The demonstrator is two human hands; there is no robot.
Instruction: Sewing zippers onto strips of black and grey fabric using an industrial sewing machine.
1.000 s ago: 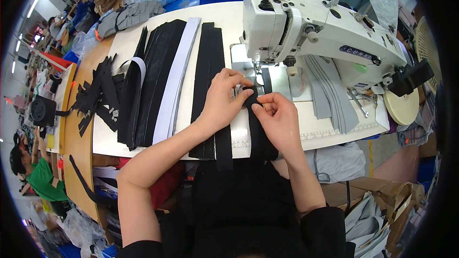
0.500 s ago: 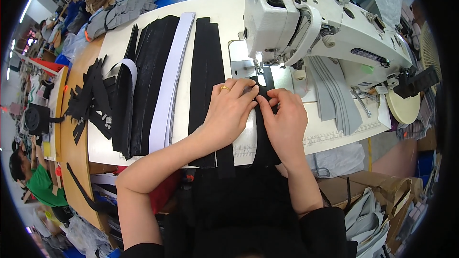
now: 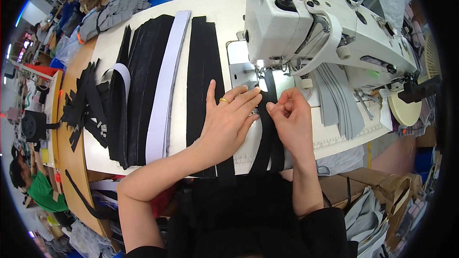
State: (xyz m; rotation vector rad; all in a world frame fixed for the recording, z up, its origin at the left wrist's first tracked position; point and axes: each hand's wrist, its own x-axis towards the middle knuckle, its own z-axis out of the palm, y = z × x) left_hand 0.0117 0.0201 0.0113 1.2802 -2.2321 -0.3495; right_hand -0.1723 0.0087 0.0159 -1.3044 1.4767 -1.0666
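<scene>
A long black fabric strip [image 3: 262, 150] runs from under the needle of the white sewing machine [image 3: 275, 24] down to the table's front edge. My left hand [image 3: 227, 119], with a gold ring, lies with fingers stretched out, their tips at the strip's left edge just in front of the needle area. A small shiny metal piece [image 3: 254, 112] shows beside its thumb; its kind is unclear. Just right of the strip, my right hand [image 3: 292, 119] is closed in a pinch. What it holds, if anything, is too small to make out.
Left of my hands lie black strips [image 3: 201, 67], a white strip stack [image 3: 167, 86], more black strips [image 3: 148, 67] and black scraps [image 3: 86, 100]. Grey strips [image 3: 334, 100] lie under the machine arm. A person in green [image 3: 45, 191] is at far left.
My right hand has drawn away from my left hand, a little to the right, and pinches. My left fingers have straightened and spread. The view has shifted slightly.
</scene>
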